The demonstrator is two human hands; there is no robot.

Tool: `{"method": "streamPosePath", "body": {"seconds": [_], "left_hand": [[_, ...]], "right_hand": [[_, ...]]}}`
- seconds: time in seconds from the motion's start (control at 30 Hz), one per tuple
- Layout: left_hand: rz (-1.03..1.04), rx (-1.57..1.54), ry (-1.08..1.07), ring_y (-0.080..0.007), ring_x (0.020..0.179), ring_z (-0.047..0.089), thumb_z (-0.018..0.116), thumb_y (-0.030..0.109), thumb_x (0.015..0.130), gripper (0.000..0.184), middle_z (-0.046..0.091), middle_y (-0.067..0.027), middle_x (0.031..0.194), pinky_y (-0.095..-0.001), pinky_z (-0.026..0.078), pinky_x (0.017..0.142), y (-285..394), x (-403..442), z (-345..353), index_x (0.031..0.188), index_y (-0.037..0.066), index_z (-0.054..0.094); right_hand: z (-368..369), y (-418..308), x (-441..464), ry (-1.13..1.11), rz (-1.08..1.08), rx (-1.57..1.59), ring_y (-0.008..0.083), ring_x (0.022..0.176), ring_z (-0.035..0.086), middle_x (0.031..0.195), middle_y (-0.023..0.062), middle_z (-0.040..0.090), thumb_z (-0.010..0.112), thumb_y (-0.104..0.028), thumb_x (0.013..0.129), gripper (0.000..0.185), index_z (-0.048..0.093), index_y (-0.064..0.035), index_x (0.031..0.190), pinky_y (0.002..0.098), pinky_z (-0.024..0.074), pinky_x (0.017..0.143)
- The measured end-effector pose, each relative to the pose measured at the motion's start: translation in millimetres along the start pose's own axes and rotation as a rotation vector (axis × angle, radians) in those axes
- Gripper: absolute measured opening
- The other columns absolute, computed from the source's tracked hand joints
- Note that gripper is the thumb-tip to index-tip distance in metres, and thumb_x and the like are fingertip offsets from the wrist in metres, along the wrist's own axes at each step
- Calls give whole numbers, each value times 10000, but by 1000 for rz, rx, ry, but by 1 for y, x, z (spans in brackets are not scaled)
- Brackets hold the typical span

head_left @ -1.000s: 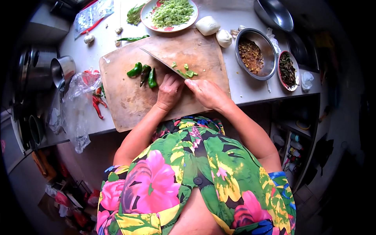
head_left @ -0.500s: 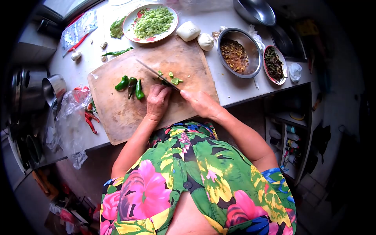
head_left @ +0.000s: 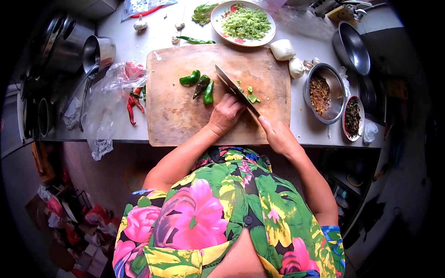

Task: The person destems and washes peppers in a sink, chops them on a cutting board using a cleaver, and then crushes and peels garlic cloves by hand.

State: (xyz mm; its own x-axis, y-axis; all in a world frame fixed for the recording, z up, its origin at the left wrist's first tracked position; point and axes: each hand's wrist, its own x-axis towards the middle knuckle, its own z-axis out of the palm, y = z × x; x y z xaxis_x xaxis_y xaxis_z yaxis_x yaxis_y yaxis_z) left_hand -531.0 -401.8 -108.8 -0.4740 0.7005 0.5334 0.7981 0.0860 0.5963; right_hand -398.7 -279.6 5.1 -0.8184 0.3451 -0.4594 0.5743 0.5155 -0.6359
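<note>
My right hand [head_left: 278, 135] is closed around the handle of a kitchen knife [head_left: 235, 91], its blade slanting up and left over the wooden cutting board [head_left: 181, 125]. Against the blade's left side, my left hand [head_left: 226, 113] has its fingers curled down on the board. Whatever lies under those fingers is hidden. Small cut pieces of green pepper [head_left: 252, 98] lie just right of the blade. To the left of the knife are a green pepper [head_left: 189, 78], a darker one [head_left: 201, 86] and a third pepper [head_left: 208, 92].
Behind the board stand a plate of chopped greens [head_left: 248, 25] and a long green chili [head_left: 196, 41]. At right are a metal bowl [head_left: 336, 111] of brown mixture and a small dish [head_left: 348, 132]. A plastic bag [head_left: 104, 109] and red chilies [head_left: 133, 111] lie left.
The camera view has turned and shifted, so the board looks squarer and sits further right and higher. Both hands stay at the knife beside the cut pieces, with little visible change there.
</note>
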Motion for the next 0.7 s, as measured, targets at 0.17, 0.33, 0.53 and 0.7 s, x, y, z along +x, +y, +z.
{"method": "streamPosePath", "body": {"seconds": [0.17,0.33,0.53,0.7], "left_hand": [[91,-32,-16,-270,789,549,659,53,659,139,570,-83,821,-337,494,691,1,-1,-1,786,67,604],[39,-36,-42,-269,786,556,676,32,662,159,576,-90,819,-340,492,691,1,0,-3,801,48,601],[13,-50,-52,-261,766,551,670,38,677,134,571,-85,799,-344,485,676,3,1,-6,789,60,599],[73,-42,-106,-267,811,575,661,12,697,170,600,-95,850,-343,490,719,9,5,-7,858,41,615]], "right_hand": [[20,3,20,161,-192,82,307,537,487,554,196,493,320,-421,955,546,532,40,752,421,403,587],[-5,-3,-1,-65,95,99,436,846,535,858,285,566,310,-423,949,514,562,22,894,442,407,745],[-2,0,8,-83,72,172,429,863,553,904,300,573,299,-448,945,558,583,29,893,455,403,754],[6,19,10,5,85,187,387,704,537,730,260,572,281,-428,956,551,564,29,838,440,401,681]]}}
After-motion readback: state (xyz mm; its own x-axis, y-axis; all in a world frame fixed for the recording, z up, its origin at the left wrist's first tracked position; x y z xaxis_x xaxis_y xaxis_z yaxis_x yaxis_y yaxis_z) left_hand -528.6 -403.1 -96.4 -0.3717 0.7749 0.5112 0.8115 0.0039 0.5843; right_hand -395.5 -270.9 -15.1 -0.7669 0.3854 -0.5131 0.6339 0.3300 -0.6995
